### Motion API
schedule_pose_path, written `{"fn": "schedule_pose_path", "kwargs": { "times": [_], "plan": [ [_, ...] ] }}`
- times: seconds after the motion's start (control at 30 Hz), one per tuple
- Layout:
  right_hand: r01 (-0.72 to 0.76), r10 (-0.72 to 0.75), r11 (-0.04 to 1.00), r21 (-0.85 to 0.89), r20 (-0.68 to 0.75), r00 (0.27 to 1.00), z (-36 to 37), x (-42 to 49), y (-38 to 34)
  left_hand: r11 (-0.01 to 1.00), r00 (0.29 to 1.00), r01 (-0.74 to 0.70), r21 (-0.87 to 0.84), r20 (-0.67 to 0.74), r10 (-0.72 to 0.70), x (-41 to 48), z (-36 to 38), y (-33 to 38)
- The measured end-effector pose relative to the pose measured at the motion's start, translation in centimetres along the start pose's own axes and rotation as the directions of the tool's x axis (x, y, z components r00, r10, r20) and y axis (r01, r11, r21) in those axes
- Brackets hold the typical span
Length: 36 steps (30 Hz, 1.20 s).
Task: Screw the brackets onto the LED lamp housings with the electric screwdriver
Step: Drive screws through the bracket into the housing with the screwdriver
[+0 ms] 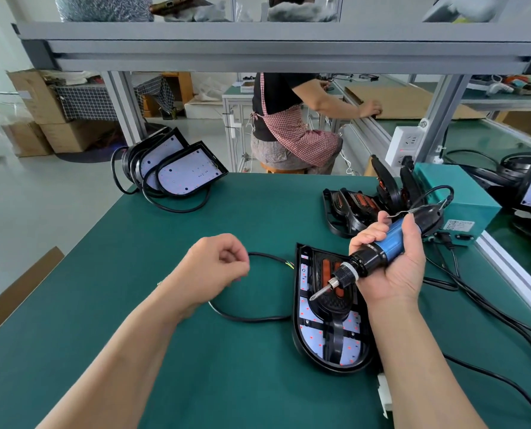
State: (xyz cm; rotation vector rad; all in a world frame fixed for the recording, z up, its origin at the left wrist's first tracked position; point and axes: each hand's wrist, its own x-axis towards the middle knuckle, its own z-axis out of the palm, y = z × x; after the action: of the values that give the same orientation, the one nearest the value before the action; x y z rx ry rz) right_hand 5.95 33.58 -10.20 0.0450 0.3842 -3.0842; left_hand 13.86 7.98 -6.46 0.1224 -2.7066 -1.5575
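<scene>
Green bench (196, 351) bears lamp housings (329, 329); cables (245, 318).

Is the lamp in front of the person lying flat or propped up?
Lying flat: the lamp housing rests on the green mat, its LED board and black bracket facing up.

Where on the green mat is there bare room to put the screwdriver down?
Free: centre of the mat, between the stacked housings and the bracket pile, and its near-left part beside the left arm. Crowded: right side, with cables, power box and the housing under the electric screwdriver.
</scene>
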Motion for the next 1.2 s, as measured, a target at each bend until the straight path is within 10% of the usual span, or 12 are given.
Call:
{"fn": "schedule_pose_path", "kwargs": {
  "times": [0.4, 1.2],
  "plan": [
    [0.132, -0.122, 0.986, 0.1, -0.103, 0.987, 0.5, 0.0, -1.0, 0.751, 0.987, 0.114, -0.65, 0.158, -0.013, -0.5, 7.0, 3.3],
    [0.215, -0.203, 0.976, 0.028, -0.218, 0.954, 1.0, -0.2, -1.2, 0.822, 0.999, -0.016, -0.57, -0.036, -0.005, -1.2, 9.5, 2.7]
  ]
}}
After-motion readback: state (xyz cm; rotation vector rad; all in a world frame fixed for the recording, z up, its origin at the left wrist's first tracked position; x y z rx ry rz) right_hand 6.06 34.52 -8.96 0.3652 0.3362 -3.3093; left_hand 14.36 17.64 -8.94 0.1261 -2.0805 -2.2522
